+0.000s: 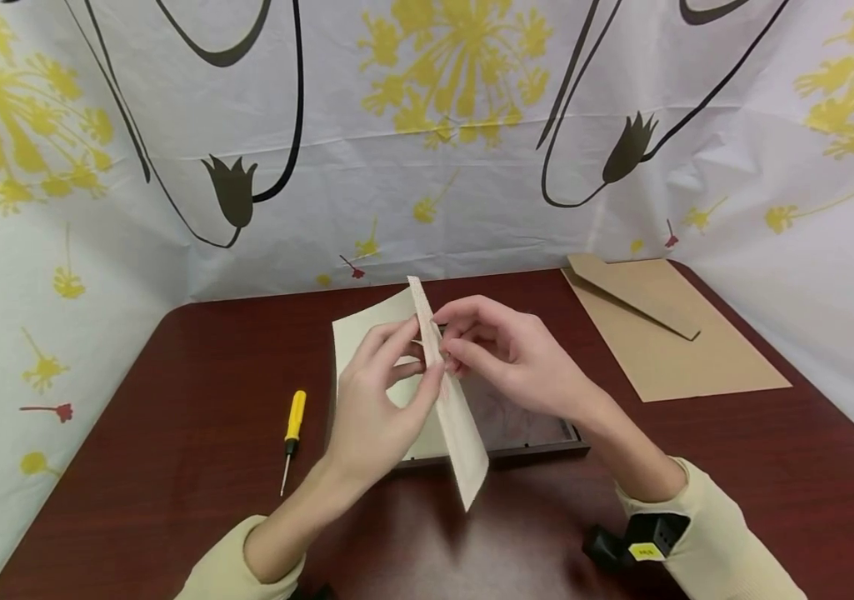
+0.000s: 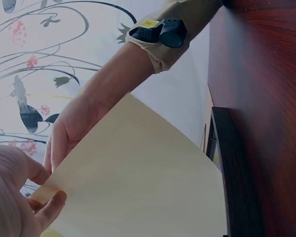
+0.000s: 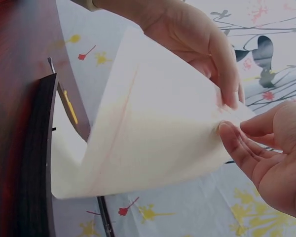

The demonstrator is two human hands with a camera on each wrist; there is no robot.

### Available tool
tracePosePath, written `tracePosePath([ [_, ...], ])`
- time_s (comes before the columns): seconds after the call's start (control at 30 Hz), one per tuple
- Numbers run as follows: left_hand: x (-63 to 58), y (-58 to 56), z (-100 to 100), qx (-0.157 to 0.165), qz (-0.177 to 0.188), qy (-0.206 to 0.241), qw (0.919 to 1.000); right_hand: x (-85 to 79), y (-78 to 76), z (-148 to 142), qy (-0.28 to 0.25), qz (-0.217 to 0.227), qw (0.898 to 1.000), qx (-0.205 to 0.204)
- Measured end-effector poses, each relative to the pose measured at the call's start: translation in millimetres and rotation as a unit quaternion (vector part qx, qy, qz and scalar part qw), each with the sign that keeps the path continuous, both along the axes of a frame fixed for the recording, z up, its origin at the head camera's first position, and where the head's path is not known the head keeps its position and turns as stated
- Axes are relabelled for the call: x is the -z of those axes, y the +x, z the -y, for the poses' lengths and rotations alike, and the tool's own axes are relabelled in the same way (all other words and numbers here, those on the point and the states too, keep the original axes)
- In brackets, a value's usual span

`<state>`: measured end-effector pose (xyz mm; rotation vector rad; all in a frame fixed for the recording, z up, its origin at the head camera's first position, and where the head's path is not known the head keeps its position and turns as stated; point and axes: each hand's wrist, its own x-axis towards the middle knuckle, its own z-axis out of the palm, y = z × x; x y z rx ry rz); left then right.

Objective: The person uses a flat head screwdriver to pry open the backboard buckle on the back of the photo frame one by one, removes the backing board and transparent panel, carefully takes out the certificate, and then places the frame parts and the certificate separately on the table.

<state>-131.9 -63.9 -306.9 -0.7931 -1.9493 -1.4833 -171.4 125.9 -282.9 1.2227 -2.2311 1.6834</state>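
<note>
A thin cream sheet (image 1: 456,417) stands tilted on edge above a dark picture frame (image 1: 539,450). My left hand (image 1: 382,392) pinches it near the upper end, thumb on one face and fingers on the other. Close by, my right hand (image 1: 505,354) has its fingers bent, with the tips against the sheet; whether they grip it or only touch it cannot be made out. In the left wrist view the sheet's broad face (image 2: 143,168) hides part of the right hand. More cream sheet (image 1: 370,321) lies over the frame's left part, with its far edge raised.
A yellow-handled screwdriver (image 1: 294,425) lies left of the frame on the dark red table (image 1: 209,400). At the back right is a brown backing board (image 1: 704,358) with a folded cardboard strut (image 1: 629,300). A patterned cloth (image 1: 427,192) hangs behind the table.
</note>
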Motion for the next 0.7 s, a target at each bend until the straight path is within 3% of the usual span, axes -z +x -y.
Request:
tracePosePath([
  [0.33,-9.1,-0.4,9,-0.034,-0.053,-0.002,0.9980,-3.4,4.4,-1,-0.002,-0.027,1.000,0.007],
  [0.7,-28.0,3.9,23,-0.054,-0.099,-0.008,0.9936,-2.1,-3.6,-7,-0.014,-0.067,0.996,0.063],
])
